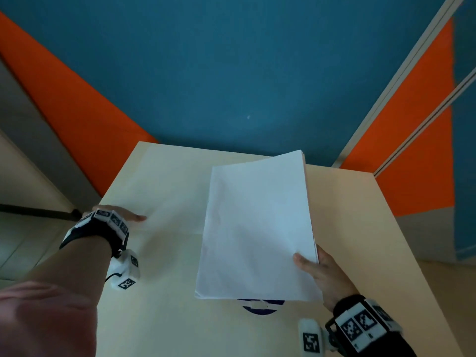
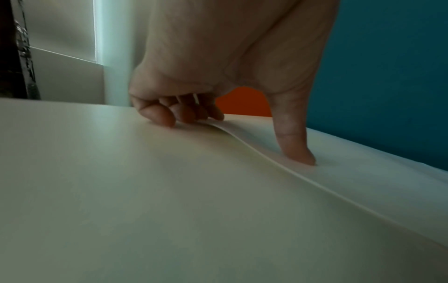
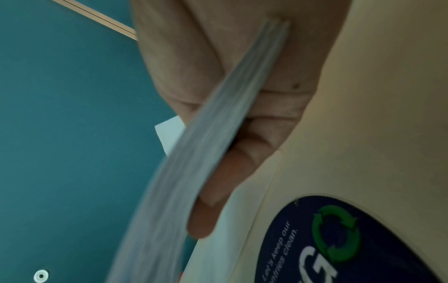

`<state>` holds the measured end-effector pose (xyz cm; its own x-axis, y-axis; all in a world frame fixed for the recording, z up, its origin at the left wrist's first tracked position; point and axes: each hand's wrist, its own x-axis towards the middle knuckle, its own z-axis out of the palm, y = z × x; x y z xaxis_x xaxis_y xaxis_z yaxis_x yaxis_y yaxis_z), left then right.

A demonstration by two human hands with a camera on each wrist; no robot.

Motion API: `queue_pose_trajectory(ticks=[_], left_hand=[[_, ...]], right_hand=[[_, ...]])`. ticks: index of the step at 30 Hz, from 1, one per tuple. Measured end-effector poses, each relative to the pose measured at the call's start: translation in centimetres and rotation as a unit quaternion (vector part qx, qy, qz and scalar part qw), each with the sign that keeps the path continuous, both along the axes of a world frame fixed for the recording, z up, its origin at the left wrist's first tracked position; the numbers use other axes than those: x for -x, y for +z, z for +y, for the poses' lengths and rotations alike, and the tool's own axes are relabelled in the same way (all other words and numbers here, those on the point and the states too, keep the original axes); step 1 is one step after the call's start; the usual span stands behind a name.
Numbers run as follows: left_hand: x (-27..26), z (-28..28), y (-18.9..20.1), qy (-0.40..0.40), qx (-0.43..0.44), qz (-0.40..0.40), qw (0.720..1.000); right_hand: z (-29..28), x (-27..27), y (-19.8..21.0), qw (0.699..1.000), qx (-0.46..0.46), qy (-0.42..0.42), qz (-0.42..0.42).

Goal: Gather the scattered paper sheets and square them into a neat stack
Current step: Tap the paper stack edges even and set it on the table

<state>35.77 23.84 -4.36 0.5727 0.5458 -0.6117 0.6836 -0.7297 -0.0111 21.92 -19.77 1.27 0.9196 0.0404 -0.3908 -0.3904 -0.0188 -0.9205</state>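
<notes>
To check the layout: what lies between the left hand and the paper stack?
A loose sheet on the table, which the left hand pinches; head view shows it.

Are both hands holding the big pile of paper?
No, only the right hand grips the paper pile; the left hand touches a single sheet.

Behind the left hand [image 1: 121, 215] and the right hand [image 1: 327, 276], each wrist wears a black strap [image 1: 77, 234] ringed with white tiles [image 1: 360, 324] bearing black square codes. A white coded pod [image 1: 310, 336] hangs from each; the one nearer the left edge of the table [image 1: 167, 318] trails a black cable [image 1: 110, 276], beside a pink sleeve [image 1: 43, 318].
</notes>
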Motion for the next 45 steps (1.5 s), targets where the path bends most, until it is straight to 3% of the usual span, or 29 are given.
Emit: queue_pose_trajectory(ticks=[5,8,10,17,20,24,31,38,45], left_hand=[[2.1,-1.4,1.1,-0.036,-0.028,-0.103,0.994],[3.8,-0.6,-0.5,0.071,0.086,-0.178,0.978],[5.6,-1.0,-0.6,0.104,0.113,-0.233,0.96],[14.3,-3.8,0.5,0.012,0.143,-0.173,0.974],[18.4,-5.3,0.9,0.057,0.195,-0.241,0.949],[23.7,-5.8,0.6,0.088,0.23,-0.256,0.935],[31.2,-6.5,1.7,0.131,0.255,-0.28,0.916],[34.8,-6.2,0.3,0.163,0.201,-0.274,0.926],[35.6,-5.6,0.1,0.175,0.169,-0.272,0.931]], right_hand=[[-0.2,1.4,0.2,1.0,-0.009,-0.007,0.009],[-0.1,2.6,0.4,1.0,0.002,-0.015,0.0],[-0.2,3.8,0.9,1.0,-0.003,-0.027,-0.002],[-1.4,10.3,2.8,0.997,-0.013,-0.08,0.014],[-1.8,13.3,3.7,0.993,-0.022,-0.113,0.031],[-2.8,16.5,3.7,0.991,-0.002,-0.133,0.023],[-6.0,18.8,3.1,0.994,0.021,-0.095,0.054],[-7.8,19.5,2.2,0.993,0.076,-0.034,0.079],[-7.4,18.9,1.1,0.994,0.067,-0.032,0.083]])
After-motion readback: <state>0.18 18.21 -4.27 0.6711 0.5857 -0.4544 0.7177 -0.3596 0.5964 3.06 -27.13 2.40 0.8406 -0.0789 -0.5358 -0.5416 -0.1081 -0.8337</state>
